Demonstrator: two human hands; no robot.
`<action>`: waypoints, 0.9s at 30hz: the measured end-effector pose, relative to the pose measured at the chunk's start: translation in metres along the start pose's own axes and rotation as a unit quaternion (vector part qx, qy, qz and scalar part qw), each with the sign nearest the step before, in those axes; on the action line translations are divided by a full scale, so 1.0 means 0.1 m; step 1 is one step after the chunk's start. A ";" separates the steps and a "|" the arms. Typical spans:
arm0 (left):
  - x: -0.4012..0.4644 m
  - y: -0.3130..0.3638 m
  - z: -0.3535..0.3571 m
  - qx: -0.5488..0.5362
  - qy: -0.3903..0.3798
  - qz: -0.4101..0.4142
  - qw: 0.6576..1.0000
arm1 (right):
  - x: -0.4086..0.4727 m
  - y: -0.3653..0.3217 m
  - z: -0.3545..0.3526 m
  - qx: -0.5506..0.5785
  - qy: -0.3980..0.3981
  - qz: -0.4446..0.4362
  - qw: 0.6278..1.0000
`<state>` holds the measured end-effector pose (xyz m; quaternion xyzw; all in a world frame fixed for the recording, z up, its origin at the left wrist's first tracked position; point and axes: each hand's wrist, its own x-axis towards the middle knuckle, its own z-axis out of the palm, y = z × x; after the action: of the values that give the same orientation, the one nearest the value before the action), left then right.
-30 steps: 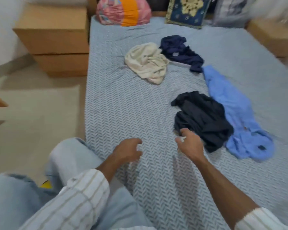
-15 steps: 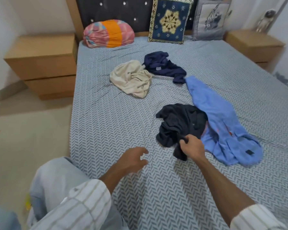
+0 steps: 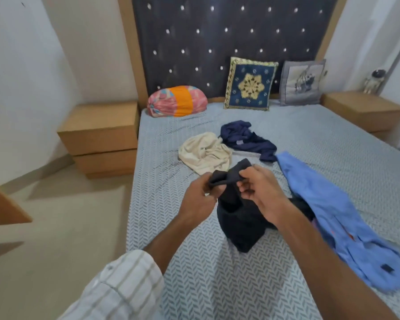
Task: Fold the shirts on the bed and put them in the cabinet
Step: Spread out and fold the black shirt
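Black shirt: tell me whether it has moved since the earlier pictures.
Yes. The black shirt is lifted off the bed, nearer the cream shirt, both hands gripping it.

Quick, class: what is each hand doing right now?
Left hand: grips the black shirt.
Right hand: pinches the same shirt's top edge.

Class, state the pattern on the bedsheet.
A grey-and-white herringbone pattern on the bedsheet, clearest in the head view.

Both hands now lift the black shirt (image 3: 239,218) off the bed (image 3: 217,285), the left hand (image 3: 200,196), which a second ago hovered bare over the sheet, pinching its upper edge beside the right hand (image 3: 260,192), which gripped it alone half a second ago.
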<state>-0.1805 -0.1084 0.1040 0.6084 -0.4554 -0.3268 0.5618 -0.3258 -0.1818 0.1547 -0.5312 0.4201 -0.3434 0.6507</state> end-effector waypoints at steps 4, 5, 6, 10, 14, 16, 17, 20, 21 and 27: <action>0.26 0.68 -0.32 -0.129 0.056 -0.003 0.990 | 0.13 -0.34 0.14 -0.119 -0.069 -0.130 0.982; 0.33 0.85 -0.42 -0.154 0.068 -0.006 0.986 | 0.16 -0.40 0.18 -0.181 -0.078 -0.151 0.969; 0.39 1.00 -0.51 -0.172 0.080 -0.007 0.982 | 0.20 -0.44 0.23 -0.246 -0.081 -0.163 0.952; 0.57 1.41 -0.81 -0.212 0.095 -0.007 0.973 | 0.30 -0.67 0.49 -0.335 -0.020 -0.195 0.921; 0.52 1.57 -1.04 -0.170 0.009 0.035 0.985 | 0.22 -1.04 0.81 -0.128 0.045 -0.151 0.979; 0.47 1.52 -1.14 -0.154 -0.045 0.043 0.986 | 0.14 -1.18 0.94 -0.036 0.013 -0.121 0.992; 0.44 1.50 -1.17 -0.125 -0.060 0.039 0.990 | 0.12 -1.23 1.00 0.001 0.003 -0.109 0.994; 0.37 1.48 -1.23 -0.041 -0.013 0.026 0.999 | 0.08 -1.29 1.04 0.043 0.029 -0.086 0.995; 0.35 1.50 -1.28 -0.043 0.009 0.019 0.999 | 0.07 -1.29 1.02 0.026 0.042 -0.082 0.995; 0.33 1.72 -1.41 -0.069 -0.030 0.017 0.997 | 0.02 -1.19 0.82 -0.230 0.042 -0.104 0.967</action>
<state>-0.0718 -0.0768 0.2983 0.5507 -0.4585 -0.3656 0.5940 -0.2501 -0.1745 0.2774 -0.6921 0.4572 -0.3257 0.4538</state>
